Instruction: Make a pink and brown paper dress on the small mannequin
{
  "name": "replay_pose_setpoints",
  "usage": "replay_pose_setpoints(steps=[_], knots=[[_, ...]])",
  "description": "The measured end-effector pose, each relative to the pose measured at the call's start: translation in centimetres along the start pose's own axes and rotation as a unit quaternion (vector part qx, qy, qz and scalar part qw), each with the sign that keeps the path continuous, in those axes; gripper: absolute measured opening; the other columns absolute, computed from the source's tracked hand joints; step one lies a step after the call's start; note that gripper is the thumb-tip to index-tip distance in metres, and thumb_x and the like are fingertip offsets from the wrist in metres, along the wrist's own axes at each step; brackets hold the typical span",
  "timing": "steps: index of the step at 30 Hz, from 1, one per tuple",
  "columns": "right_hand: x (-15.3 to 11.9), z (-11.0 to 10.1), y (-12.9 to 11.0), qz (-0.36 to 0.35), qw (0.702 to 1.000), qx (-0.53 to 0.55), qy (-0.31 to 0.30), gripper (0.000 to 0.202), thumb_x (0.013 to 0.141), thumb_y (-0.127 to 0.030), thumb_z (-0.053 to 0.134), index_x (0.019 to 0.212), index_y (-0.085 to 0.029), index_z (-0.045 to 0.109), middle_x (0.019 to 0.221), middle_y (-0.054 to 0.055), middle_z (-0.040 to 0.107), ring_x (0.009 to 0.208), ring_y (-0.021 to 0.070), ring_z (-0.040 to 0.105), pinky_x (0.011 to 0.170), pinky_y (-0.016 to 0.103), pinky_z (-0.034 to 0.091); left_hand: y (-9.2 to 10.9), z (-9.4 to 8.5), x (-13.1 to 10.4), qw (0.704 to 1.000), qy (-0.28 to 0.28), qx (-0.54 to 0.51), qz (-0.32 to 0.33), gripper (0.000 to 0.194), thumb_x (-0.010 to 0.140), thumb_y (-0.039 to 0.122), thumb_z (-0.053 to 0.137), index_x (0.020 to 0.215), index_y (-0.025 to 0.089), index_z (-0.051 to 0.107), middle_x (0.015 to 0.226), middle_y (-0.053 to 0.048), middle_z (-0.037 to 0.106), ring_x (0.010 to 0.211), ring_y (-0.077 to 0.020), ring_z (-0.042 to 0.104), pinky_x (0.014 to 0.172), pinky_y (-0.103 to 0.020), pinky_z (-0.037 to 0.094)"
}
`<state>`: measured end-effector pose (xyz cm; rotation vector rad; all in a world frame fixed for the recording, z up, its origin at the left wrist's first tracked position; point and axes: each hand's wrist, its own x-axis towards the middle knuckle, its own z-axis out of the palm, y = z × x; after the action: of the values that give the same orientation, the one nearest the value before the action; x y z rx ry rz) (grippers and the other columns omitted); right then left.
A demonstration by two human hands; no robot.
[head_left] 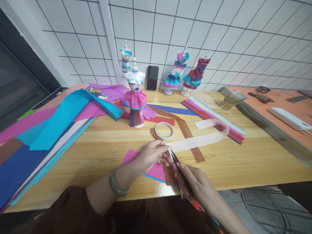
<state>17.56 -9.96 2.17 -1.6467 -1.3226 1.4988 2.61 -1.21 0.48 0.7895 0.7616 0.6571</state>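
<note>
Big wooden table (251, 162) across the frame, its front edge running just below the hands at lower centre. Sheaf of coloured paper (58, 120) fills the left side; the pink-skirted dress form (135, 97) stands upper centre. Left hand (152, 154), mid-frame, is closed in a fingertip pinch on the near end of the white strip (197, 141), so it's the nearer hand. And that strip stretches rightward from the pinch, long axis rising slightly, over the brown strip (186, 130), then curls back. Right hand (195, 182), lower right of centre, wraps the black scissors (185, 175), points angled up-left toward those fingertips. Tape roll (156, 130) sits just above them, close quarters!
</note>
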Motion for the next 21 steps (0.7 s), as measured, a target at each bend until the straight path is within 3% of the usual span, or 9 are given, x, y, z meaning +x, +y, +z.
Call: replay_pose_setpoints(steps=[21], knots=[[1.1,0.8,-0.4,-0.021,0.998,-0.042,0.046,0.045,0.088,-0.054,0.031,0.066,-0.018,0.047,0.038,-0.006,0.04,0.033,0.0088,0.035,0.038,0.021,0.027,-0.6,-0.6,0.4,0.999,-0.014,-0.049,0.012,0.02,0.077,0.029,0.061,0.087,0.013,0.054,0.071,-0.003,0.06,0.057,-0.0094,0.06,0.052,-0.019,0.048]])
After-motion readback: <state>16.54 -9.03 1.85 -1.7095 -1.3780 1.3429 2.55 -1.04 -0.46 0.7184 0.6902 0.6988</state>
